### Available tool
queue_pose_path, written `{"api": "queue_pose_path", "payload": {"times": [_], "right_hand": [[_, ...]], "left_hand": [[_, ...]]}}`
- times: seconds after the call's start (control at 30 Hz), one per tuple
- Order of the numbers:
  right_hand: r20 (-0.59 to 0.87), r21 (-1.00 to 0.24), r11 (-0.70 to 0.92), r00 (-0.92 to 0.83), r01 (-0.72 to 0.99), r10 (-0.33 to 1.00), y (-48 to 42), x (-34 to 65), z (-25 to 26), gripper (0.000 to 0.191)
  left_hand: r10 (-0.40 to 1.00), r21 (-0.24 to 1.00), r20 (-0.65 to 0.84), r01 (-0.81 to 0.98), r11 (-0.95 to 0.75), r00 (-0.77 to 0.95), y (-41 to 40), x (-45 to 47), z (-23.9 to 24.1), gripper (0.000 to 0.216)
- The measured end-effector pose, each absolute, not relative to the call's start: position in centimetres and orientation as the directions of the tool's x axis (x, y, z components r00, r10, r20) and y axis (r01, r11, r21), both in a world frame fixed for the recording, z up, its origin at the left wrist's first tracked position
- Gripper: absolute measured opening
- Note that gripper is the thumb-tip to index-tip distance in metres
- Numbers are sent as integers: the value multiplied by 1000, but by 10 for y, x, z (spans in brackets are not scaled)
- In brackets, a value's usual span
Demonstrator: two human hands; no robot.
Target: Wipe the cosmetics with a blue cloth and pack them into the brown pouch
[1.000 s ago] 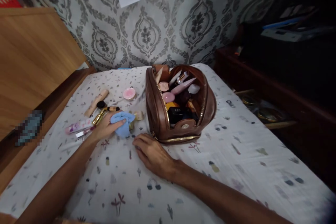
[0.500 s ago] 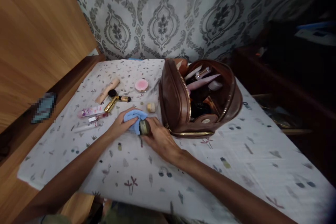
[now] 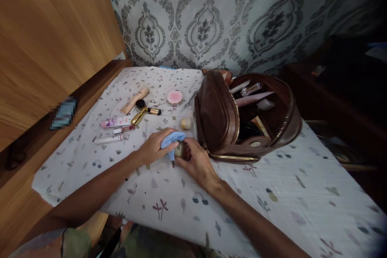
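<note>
My left hand [image 3: 157, 145] is closed on a blue cloth [image 3: 172, 141], pressing it against a small greenish jar [image 3: 179, 150]. My right hand [image 3: 197, 161] grips the same jar from the other side, its fingers curled round it. The fingers hide much of the jar, and I cannot read any label. Just beyond the hands stands a small cream-coloured pot [image 3: 186, 123]. A brown toiletry bag [image 3: 216, 109] sits unzipped to the right of my right hand, with brushes and tubes inside.
To the left lie a beige tube [image 3: 135, 100], a gold lipstick [image 3: 139, 117], a pink-and-white tube [image 3: 116, 122], a lip gloss [image 3: 123, 129] and a white tube [image 3: 109, 139]. A pink compact [image 3: 174, 97] lies farther back. A wooden cabinet [image 3: 60, 20] borders the left side.
The view has swung left, so everything appears farther right. Both hands still hold the jar and cloth, and the fingers of my right hand have shifted around the jar.
</note>
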State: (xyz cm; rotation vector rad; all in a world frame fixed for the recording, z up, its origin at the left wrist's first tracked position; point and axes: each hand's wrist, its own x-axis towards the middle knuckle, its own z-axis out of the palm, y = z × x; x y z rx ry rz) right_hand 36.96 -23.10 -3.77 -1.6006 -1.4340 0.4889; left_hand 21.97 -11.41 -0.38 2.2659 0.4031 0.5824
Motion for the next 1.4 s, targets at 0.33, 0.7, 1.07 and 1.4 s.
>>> {"api": "queue_pose_path", "payload": {"times": [0.33,0.7,1.07,1.4], "right_hand": [[55,-981,-9,325,192,944,-234,364,-32,35],[151,-988,143,409,49,900,-228,362,-46,49],[283,-910,142,334,390,899,-233,363,-39,35],[108,-984,146,310,-101,944,-232,362,-33,50]], "left_hand": [[517,807,262,108,-580,815,-119,221,-4,33],[480,526,404,232,-818,779,-118,218,0,27],[369,461,538,102,-882,758,-126,215,0,19],[598,855,271,97,-510,755,-122,219,-9,43]]}}
